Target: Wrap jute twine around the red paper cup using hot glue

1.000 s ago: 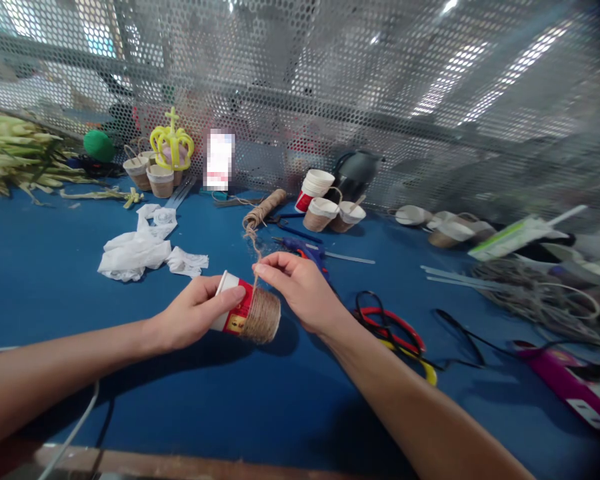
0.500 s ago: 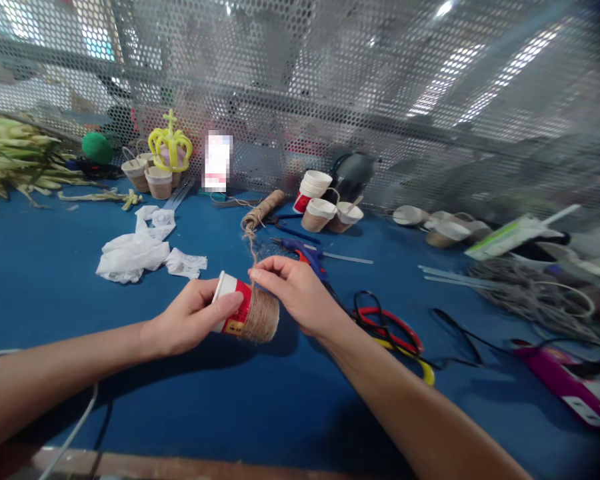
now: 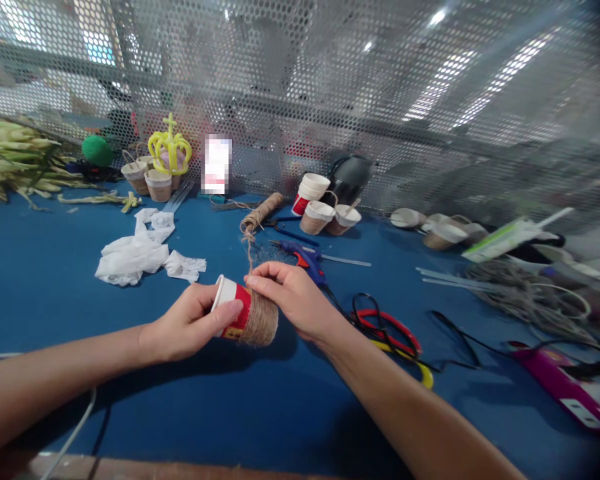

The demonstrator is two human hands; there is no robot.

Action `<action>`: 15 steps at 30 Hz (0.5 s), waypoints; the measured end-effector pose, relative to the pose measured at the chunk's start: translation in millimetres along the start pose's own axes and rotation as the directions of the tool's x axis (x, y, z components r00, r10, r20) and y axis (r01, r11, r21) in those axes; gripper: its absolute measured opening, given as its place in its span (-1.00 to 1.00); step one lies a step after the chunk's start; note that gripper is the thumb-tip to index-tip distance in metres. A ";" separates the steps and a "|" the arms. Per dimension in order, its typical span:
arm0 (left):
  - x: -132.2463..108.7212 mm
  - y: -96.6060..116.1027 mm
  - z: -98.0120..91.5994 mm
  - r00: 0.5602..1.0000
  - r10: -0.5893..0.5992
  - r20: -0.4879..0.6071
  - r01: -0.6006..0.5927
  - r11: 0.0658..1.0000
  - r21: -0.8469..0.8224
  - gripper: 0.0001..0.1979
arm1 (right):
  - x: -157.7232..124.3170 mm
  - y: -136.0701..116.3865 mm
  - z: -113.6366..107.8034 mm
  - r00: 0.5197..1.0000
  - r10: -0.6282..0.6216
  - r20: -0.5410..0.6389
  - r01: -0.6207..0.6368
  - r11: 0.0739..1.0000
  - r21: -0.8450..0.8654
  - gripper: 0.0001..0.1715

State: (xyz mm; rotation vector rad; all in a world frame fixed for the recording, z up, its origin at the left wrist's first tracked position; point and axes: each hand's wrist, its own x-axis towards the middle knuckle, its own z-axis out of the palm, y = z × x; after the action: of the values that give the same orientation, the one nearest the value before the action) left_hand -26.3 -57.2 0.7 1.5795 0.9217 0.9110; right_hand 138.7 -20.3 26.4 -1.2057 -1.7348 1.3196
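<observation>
My left hand (image 3: 187, 321) is closed around the rim end of a red and white paper cup (image 3: 243, 301), thumb on its side. The cup lies tilted in the air, and its base half is wrapped in rows of brown twine (image 3: 261, 321). My right hand (image 3: 285, 293) pinches the loose twine between thumb and fingertips at the cup's upper side. From there the strand runs back to a twine roll (image 3: 263, 212) lying on the blue table. Just behind my right hand lies a blue glue gun (image 3: 300, 256).
White lace fabric (image 3: 133, 257) lies to the left. Twine-wrapped cups (image 3: 317, 217) and a yellow crown (image 3: 170, 150) stand near the perforated metal screen (image 3: 280, 100). On the right are scissors-like red and yellow loops (image 3: 395, 333), cables and a purple power strip (image 3: 563, 387).
My right hand has shifted slightly left and down along the cup with the twine. The cup is turned a little in my left hand; the whole view has moved slightly.
</observation>
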 end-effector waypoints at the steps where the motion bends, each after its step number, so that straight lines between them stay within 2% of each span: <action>1: -0.2 0.5 0.2 1.000 -0.009 -0.007 0.009 1.000 -0.006 -0.71 | -0.3 -0.4 0.4 1.000 0.004 0.002 -0.004 1.000 0.003 -0.82; 4: 1.4 2.3 2.1 0.997 -0.071 -0.022 0.067 0.988 -0.142 -0.73 | 1.7 1.0 -0.6 1.000 -0.001 -0.006 0.001 1.000 -0.014 -0.81; 7: 7.8 5.0 3.9 0.973 -0.224 -0.059 0.179 0.889 -0.423 -0.74 | 6.9 4.4 -5.8 0.999 -0.028 -0.043 0.026 0.999 -0.046 -0.68; 9: 13.9 6.8 3.4 0.934 -0.336 -0.122 0.218 0.806 -0.551 -0.76 | 9.0 4.7 -10.1 0.994 -0.061 -0.090 0.055 0.997 -0.061 -0.60; 11: 19.8 8.0 1.4 0.875 -0.451 -0.175 0.253 0.735 -0.629 -0.78 | 7.8 2.0 -12.4 0.987 -0.113 -0.114 0.100 0.989 -0.109 -0.57; 13: 24.2 8.6 -1.2 0.818 -0.546 -0.182 0.287 0.661 -0.693 -0.82 | 3.4 -2.5 -11.4 0.984 -0.158 -0.082 0.139 0.970 -0.199 -0.52; 15: 26.7 9.3 -3.1 0.804 -0.572 -0.161 0.295 0.620 -0.727 -0.83 | -2.3 -6.0 -7.1 0.985 -0.173 -0.023 0.158 0.940 -0.302 -0.39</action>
State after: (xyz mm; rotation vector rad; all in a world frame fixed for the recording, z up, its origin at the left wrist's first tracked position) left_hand -17.0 -33.4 12.9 0.4961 1.0292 1.0424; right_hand 144.1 -20.2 34.3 -1.2103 -2.0038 0.9446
